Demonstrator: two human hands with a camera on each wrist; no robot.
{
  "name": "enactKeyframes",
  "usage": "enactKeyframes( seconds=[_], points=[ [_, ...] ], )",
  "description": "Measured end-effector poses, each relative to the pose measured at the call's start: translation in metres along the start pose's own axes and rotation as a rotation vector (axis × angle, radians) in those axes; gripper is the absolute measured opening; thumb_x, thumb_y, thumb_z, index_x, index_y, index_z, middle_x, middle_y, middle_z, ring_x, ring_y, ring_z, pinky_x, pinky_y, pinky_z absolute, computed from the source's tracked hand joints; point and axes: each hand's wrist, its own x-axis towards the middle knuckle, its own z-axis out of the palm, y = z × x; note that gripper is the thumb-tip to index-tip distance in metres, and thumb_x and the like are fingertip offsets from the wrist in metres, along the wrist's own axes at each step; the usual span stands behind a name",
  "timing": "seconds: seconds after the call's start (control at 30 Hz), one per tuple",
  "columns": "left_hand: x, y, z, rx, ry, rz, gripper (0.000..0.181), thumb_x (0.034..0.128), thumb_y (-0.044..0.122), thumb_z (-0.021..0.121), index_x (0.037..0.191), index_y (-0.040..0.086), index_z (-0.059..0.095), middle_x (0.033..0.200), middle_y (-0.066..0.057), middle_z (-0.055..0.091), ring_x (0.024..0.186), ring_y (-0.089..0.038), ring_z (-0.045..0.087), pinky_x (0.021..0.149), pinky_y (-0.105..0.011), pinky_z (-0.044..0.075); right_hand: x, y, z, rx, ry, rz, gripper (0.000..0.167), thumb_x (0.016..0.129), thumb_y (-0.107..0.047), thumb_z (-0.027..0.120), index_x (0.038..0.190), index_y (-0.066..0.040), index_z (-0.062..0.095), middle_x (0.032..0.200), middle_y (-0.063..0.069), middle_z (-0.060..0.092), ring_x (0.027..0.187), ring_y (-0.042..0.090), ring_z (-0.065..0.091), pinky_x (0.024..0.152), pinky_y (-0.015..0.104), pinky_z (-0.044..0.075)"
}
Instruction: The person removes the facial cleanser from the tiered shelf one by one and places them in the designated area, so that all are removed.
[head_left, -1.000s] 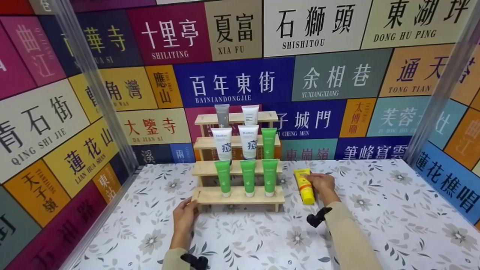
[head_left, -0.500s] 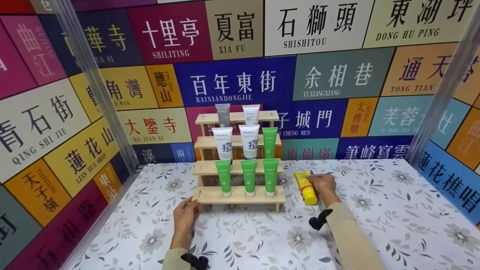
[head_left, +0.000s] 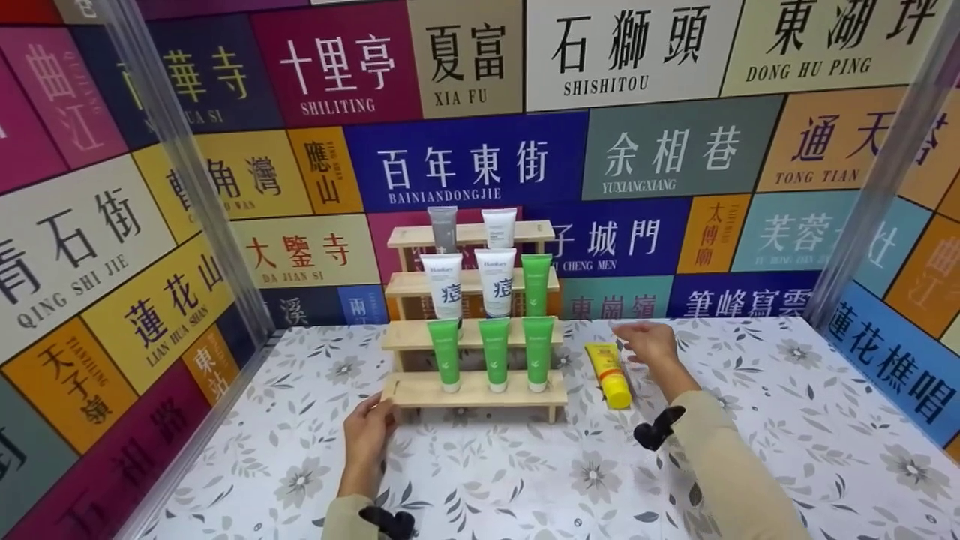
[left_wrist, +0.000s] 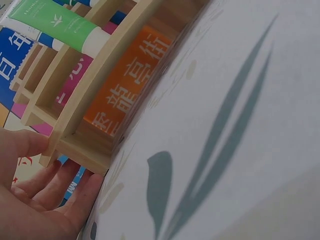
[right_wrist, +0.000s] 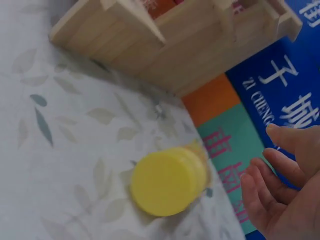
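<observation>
A four-tier wooden stand (head_left: 469, 395) (left_wrist: 82, 100) (right_wrist: 150, 65) holds several upright tubes: three green tubes (head_left: 495, 352) on the lowest step, white tubes (head_left: 444, 281) and one green higher, a grey tube (head_left: 442, 229) and a white one on top. My left hand (head_left: 367, 442) (left_wrist: 45, 200) grips the stand's lower left end between thumb and fingers. To the right of the stand a yellow tube (head_left: 611, 375) lies flat, its round cap (right_wrist: 167, 182) toward me. Just beyond and right of it, my right hand (head_left: 652, 349) (right_wrist: 287, 190) hovers with loosely bent fingers, holding nothing.
A floral-patterned cloth (head_left: 525, 480) covers the table. Behind it stands a wall of coloured sign panels (head_left: 465, 165), with clear upright strips (head_left: 187, 150) at the left and right corners.
My right hand has let go of the yellow tube and moved back and slightly right. The tube's cap end shifted slightly right earlier. My left hand has stayed at the stand.
</observation>
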Motion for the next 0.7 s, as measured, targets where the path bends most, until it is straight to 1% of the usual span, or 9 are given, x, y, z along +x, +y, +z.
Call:
enactKeyframes(
  seconds=[0.13, 0.27, 0.37, 0.43, 0.6, 0.7],
  points=[
    [-0.001, 0.001, 0.0, 0.024, 0.005, -0.005, 0.042, 0.0941, 0.014, 0.063, 0.13, -0.008, 0.06, 0.096, -0.012, 0.073, 0.081, -0.015, 0.068, 0.074, -0.025, 0.058, -0.011, -0.024, -0.008, -0.006, -0.044, -0.101, 0.051, 0.097, -0.039, 0.064, 0.135, -0.005, 0.06, 0.141, 0.018, 0.058, 0.128, 0.034, 0.057, 0.102, 0.042, 0.054],
    [-0.001, 0.001, 0.0, 0.024, 0.008, 0.006, 0.043, 0.0942, 0.014, 0.063, 0.13, -0.008, 0.06, 0.096, -0.012, 0.073, 0.082, -0.015, 0.068, 0.073, -0.024, 0.057, -0.021, -0.049, -0.012, 0.014, -0.061, -0.187, 0.056, 0.096, -0.043, 0.065, 0.138, -0.006, 0.058, 0.14, 0.017, 0.059, 0.123, 0.029, 0.06, 0.098, 0.036, 0.056],
    [-0.001, 0.0, 0.0, 0.026, 0.01, 0.011, 0.042, 0.0943, 0.014, 0.062, 0.13, -0.008, 0.06, 0.097, -0.013, 0.073, 0.084, -0.015, 0.068, 0.072, -0.023, 0.057, -0.028, -0.066, -0.013, 0.044, -0.074, -0.227, 0.055, 0.096, -0.043, 0.065, 0.139, -0.009, 0.058, 0.138, 0.015, 0.059, 0.12, 0.025, 0.059, 0.099, 0.035, 0.056],
    [-0.001, -0.001, 0.0, 0.027, 0.014, 0.008, 0.042, 0.0945, 0.014, 0.062, 0.131, -0.008, 0.06, 0.098, -0.013, 0.073, 0.085, -0.016, 0.069, 0.073, -0.023, 0.057, -0.033, -0.077, -0.013, 0.059, -0.086, -0.247, 0.056, 0.095, -0.044, 0.066, 0.14, -0.011, 0.057, 0.139, 0.013, 0.059, 0.121, 0.025, 0.058, 0.101, 0.036, 0.054],
    [0.0, -0.001, 0.0, 0.016, 0.006, 0.003, 0.044, 0.0948, 0.014, 0.062, 0.132, -0.008, 0.058, 0.101, -0.015, 0.074, 0.087, -0.016, 0.069, 0.076, -0.025, 0.059, -0.042, -0.101, -0.013, 0.05, -0.113, -0.321, 0.057, 0.095, -0.044, 0.067, 0.14, -0.011, 0.056, 0.14, 0.011, 0.059, 0.129, 0.027, 0.055, 0.104, 0.038, 0.052],
    [-0.001, -0.001, 0.001, 0.016, 0.003, -0.008, 0.044, 0.0952, 0.015, 0.062, 0.133, -0.007, 0.058, 0.104, -0.016, 0.073, 0.089, -0.016, 0.069, 0.078, -0.026, 0.059, -0.045, -0.113, -0.011, 0.039, -0.126, -0.36, 0.056, 0.095, -0.043, 0.067, 0.139, -0.01, 0.057, 0.14, 0.011, 0.059, 0.13, 0.027, 0.055, 0.106, 0.039, 0.051]
  ],
)
